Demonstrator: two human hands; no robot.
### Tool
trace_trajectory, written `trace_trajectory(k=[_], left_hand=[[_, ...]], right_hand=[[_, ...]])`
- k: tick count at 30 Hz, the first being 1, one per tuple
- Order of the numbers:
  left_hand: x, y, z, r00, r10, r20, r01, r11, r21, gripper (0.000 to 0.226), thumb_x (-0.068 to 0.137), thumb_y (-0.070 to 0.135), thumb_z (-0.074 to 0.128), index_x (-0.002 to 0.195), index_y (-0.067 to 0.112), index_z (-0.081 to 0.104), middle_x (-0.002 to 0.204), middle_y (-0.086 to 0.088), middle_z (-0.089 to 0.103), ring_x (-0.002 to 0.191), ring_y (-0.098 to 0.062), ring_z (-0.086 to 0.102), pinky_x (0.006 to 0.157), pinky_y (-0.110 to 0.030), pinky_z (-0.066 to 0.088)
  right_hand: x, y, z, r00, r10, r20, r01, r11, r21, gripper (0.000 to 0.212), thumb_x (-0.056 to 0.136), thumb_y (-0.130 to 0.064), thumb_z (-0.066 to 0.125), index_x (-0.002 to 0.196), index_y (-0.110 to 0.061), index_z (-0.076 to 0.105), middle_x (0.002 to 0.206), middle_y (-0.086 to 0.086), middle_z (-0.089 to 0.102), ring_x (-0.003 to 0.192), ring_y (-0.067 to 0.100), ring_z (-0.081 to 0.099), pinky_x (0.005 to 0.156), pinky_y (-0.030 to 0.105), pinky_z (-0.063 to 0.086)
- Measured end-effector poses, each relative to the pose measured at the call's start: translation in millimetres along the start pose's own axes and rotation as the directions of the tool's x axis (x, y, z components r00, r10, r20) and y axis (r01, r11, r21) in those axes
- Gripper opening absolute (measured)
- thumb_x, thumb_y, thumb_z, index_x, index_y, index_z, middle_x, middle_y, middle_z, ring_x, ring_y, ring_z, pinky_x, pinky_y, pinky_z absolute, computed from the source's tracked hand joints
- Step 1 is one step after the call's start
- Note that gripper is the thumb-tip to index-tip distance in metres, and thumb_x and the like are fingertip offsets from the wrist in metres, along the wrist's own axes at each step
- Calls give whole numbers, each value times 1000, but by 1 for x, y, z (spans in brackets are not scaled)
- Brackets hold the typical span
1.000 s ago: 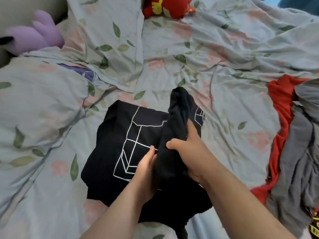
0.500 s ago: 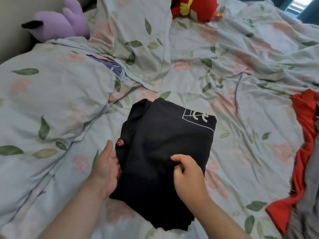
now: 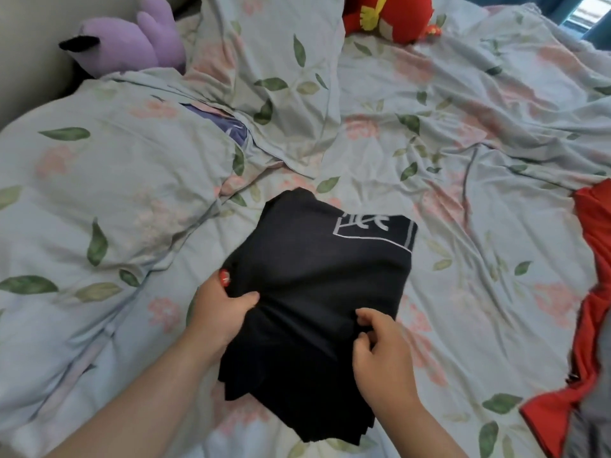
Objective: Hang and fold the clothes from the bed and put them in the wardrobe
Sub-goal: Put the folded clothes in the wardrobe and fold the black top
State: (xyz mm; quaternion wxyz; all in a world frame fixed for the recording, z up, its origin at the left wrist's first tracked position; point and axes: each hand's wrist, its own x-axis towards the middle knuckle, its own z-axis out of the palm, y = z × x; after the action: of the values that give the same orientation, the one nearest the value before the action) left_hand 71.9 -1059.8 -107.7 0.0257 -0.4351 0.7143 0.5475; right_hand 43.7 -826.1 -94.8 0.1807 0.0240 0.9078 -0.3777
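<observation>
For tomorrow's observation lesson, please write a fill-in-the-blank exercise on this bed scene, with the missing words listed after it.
1. Both hands grip a folded black T-shirt printed with ______ lines.
2. The left hand holds the shirt's ______ edge, the right hand pinches it near the front.
3. The soft toy by the floral pillow is ______ in colour.
4. A crumpled ______ garment lies at the right edge of the bed.

Missing words: white; left; purple; red

Both hands reach forward, left hand [image 3: 221, 310] gripping, right hand [image 3: 380, 352] apparently pinching.
</observation>
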Motion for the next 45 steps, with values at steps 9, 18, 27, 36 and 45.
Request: trace_trajectory(k=[9,18,27,36,45], left_hand=[[7,-13,-1,992,-130,7,121,944,308,82,49,78,65,114,28,65,111,4,66,108,-24,62,96,-46,51],[-21,-37,-17,780,-478,404,478,872,108,36,82,10,78,114,16,63,97,-10,76,91,-32,73,89,-49,56],[-62,-36,-32,886,-381,263,356,924,140,52,73,53,75,115,24,65,105,3,72,102,-22,67,83,-37,50],[63,76,33,891,123,438,-359,781,510,56,87,40,70,136,19,54,137,-5,55,121,-23,55,102,-36,44],[96,53,46,968,-170,183,157,984,88,24,97,21,58,111,2,62,102,-10,66,85,-19,62,68,-27,50]], right_hand=[[6,12,-3,942,330,-66,-308,923,229,43,80,-35,75,118,-34,55,120,-12,60,107,8,58,90,29,49],[-39,47,-3,705,525,477,-708,550,443,28,88,-32,73,112,-20,67,103,2,76,94,21,74,88,40,58],[-79,76,-15,699,554,451,-707,629,322,22,88,-26,73,107,-15,73,94,-4,78,87,12,74,78,28,57],[-20,39,-36,892,452,16,-430,836,341,53,83,-52,70,126,-23,59,116,-8,65,107,12,63,98,37,49],[141,23,-30,841,531,105,-515,724,459,27,87,-37,71,89,-10,69,104,10,72,96,30,68,93,46,56]])
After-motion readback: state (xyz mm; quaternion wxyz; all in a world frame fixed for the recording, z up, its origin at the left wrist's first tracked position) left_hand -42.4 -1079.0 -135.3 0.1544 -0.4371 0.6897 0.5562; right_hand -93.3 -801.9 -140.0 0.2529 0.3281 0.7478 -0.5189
